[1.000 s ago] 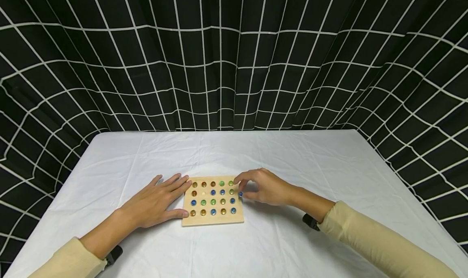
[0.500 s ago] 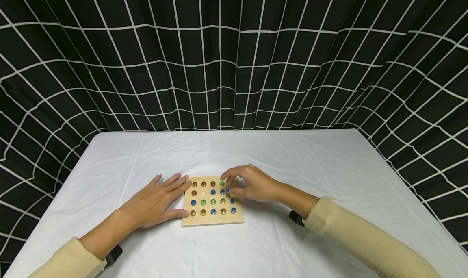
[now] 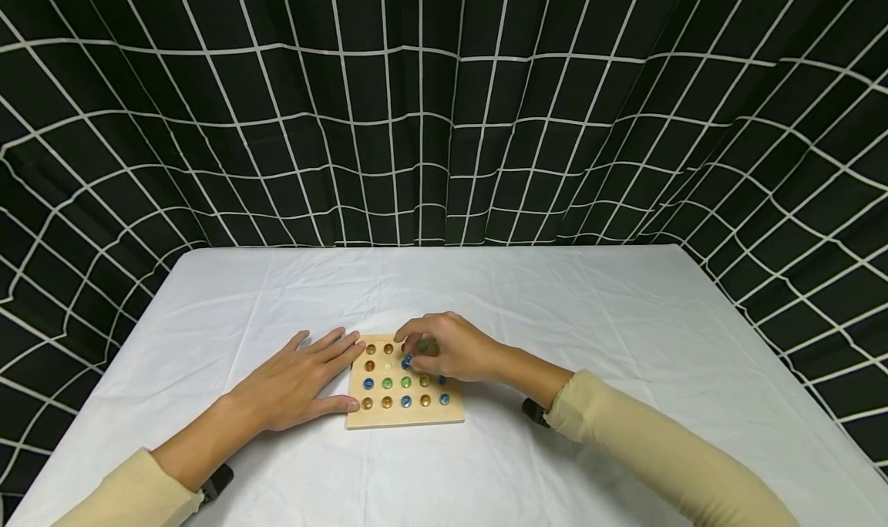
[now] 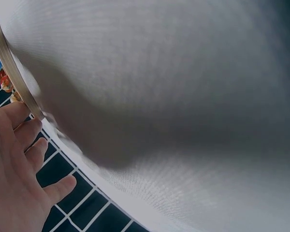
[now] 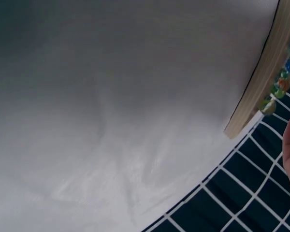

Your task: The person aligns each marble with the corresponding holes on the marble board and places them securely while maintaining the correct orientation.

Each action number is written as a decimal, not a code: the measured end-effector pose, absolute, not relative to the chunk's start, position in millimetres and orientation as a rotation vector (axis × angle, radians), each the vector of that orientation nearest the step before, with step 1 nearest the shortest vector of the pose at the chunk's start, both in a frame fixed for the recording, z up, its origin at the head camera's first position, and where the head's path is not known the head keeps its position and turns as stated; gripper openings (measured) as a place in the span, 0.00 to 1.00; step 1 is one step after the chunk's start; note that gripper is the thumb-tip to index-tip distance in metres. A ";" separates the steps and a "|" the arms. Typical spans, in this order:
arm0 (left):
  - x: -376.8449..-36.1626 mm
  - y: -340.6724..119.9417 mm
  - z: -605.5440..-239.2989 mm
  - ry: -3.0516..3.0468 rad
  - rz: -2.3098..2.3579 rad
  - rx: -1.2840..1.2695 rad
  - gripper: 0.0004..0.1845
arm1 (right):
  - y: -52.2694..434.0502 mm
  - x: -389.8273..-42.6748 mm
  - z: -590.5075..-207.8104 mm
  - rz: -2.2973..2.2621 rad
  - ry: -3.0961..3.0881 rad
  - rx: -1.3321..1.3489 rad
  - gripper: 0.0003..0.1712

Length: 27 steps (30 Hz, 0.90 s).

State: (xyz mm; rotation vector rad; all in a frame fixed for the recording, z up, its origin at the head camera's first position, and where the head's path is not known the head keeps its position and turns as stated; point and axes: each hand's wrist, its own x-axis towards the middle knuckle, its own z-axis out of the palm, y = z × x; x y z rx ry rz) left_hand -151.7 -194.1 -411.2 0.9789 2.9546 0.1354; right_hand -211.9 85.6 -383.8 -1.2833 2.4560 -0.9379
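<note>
A pale wooden board lies on the table in the head view, with rows of coloured glass marbles in its hollows. One hollow in the second row holds no marble. My left hand rests with spread fingers against the board's left edge; in the left wrist view those fingers touch its side. Over the board's upper right part, my right hand pinches a blue marble between thumb and fingertips. That hand covers several marbles. Only part of it shows at the right wrist view's edge.
A white cloth covers the table around the board. Black curtains with a white grid hang behind and at both sides. A dark wrist device sits under the left wrist.
My right hand has carried the blue marble leftward from the board's right edge to above its middle columns. The left hand and the board stay in place.
</note>
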 end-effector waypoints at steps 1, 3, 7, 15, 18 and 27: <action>-151.6 -194.2 -411.3 2.957 0.136 0.984 0.46 | 84.0 -212.3 -384.3 -0.930 2.461 -1.285 0.19; -151.8 -194.2 -411.5 2.960 0.134 0.992 0.47 | 80.9 -212.8 -385.3 -0.916 2.466 -1.297 0.19; -151.9 -194.6 -411.4 2.964 0.143 0.995 0.47 | 73.9 -213.5 -386.5 -0.883 2.469 -1.331 0.17; -151.2 -194.6 -410.3 2.949 0.139 0.978 0.47 | 61.2 -213.2 -387.7 -0.819 2.488 -1.357 0.17; -151.4 -194.6 -410.7 2.949 0.134 0.980 0.47 | 57.9 -213.0 -389.1 -0.802 2.486 -1.360 0.18; -151.1 -195.0 -410.6 2.949 0.145 0.973 0.47 | 54.0 -213.3 -391.6 -0.716 2.528 -1.377 0.17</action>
